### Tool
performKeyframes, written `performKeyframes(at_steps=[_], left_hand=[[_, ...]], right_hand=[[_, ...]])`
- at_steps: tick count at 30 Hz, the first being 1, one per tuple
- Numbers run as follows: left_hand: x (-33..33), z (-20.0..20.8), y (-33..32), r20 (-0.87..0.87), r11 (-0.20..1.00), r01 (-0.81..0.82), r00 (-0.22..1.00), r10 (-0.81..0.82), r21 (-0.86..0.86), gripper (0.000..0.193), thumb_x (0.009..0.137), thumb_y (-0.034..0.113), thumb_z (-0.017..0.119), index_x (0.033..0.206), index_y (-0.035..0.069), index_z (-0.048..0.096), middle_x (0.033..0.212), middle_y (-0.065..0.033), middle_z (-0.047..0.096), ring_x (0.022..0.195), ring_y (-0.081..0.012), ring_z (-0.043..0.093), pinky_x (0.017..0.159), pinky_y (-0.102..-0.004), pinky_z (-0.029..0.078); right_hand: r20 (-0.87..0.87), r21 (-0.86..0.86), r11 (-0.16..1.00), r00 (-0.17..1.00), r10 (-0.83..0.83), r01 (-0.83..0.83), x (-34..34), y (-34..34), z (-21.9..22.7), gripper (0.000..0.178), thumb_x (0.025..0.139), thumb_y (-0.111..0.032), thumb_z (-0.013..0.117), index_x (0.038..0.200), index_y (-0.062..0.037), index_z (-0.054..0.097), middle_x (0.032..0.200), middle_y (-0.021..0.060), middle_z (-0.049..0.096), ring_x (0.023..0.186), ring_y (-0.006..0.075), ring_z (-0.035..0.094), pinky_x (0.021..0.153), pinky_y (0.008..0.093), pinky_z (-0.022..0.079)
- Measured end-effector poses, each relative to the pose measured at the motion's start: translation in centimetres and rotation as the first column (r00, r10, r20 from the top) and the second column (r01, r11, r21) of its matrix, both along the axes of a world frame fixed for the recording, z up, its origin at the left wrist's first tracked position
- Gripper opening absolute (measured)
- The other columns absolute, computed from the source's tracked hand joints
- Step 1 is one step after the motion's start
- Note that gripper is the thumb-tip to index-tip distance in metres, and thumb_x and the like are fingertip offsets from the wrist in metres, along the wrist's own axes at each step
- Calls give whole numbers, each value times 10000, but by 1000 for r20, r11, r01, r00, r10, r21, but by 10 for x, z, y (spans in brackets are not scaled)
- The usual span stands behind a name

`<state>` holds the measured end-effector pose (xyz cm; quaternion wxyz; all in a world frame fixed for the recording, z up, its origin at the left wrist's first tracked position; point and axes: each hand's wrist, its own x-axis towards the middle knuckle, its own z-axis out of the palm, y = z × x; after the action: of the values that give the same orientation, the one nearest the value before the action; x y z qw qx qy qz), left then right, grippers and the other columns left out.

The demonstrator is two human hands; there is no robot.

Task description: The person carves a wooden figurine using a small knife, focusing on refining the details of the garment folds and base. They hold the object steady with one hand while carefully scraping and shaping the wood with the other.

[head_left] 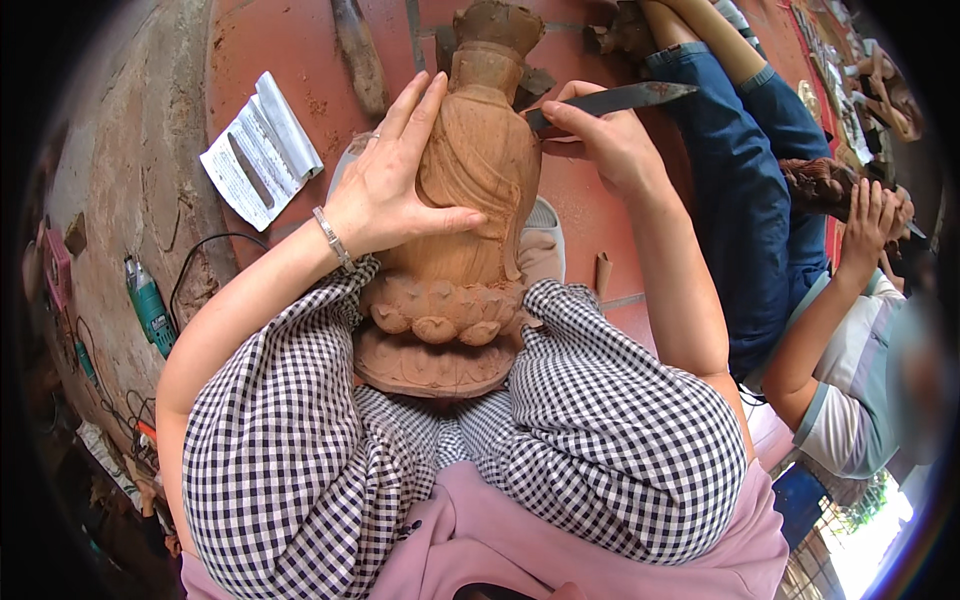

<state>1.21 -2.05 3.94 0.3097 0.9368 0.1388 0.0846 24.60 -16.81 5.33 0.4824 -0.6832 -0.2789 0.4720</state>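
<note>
A carved wooden statue [478, 160] with draped folds and a lotus-petal base [440, 310] stands between my knees, its top pointing away from me. My left hand [405, 175] lies flat against the statue's left side, fingers stretched and thumb spread across the front. At the statue's upper right, my right hand [605, 135] is closed on a dark grey knife [640, 97]. Its pointed blade sticks out to the right, away from the wood. The knife's other end, partly hidden by my fingers, is close to the statue's edge.
A creased printed sheet [262, 155] lies on red floor tiles at left. A wooden piece [358, 55] is beyond it. Farther left are a green power tool [148, 305] and cables. Close on my right sits a person in blue jeans [735, 185], holding a dark carving [820, 185].
</note>
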Motion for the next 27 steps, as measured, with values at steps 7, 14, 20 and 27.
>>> performKeyframes(at_steps=[7, 14, 20, 27], left_hand=[[0, 1, 1, 15, 1000, 0, 1000, 0, -16, 1347, 656, 659, 842, 1628, 87, 105, 1649, -242, 160, 1464, -458, 333, 1167, -513, 390], [-4, 4, 0, -16, 999, -16, 1000, 15, -41, 1348, 647, 646, 853, 1630, 103, 107, 1652, -234, 160, 1459, -463, 340, 1166, -510, 394], [2, 11, -1, -59, 994, -16, 998, 10, -108, 1339, 663, 556, 886, 1630, 82, 90, 1664, -221, 134, 1516, -413, 243, 1226, -482, 309], [-1, 10, 0, -36, 994, -15, 999, 12, -104, 1332, 661, 572, 874, 1630, 92, 97, 1661, -222, 146, 1499, -427, 274, 1207, -488, 337]], right_hand=[[-31, -65, 996, 998, 52, -54, -2, 14, 25, 259, 907, -261, 744, 1000, -20, 739, 933, 62, 734, 887, 159, 716, 817, 291, 571], [-45, -64, 996, 997, 55, -58, -6, 21, 20, 209, 905, -218, 707, 957, -17, 714, 930, 81, 726, 900, 189, 713, 818, 334, 586], [-210, -93, 996, 977, -38, 19, 15, 18, 0, 188, 898, -211, 713, 926, -24, 707, 926, 78, 723, 876, 172, 701, 812, 339, 576], [-81, -54, 999, 997, -6, 2, -6, 23, 19, 208, 903, -222, 718, 962, -22, 721, 906, 61, 718, 868, 155, 698, 803, 305, 560]])
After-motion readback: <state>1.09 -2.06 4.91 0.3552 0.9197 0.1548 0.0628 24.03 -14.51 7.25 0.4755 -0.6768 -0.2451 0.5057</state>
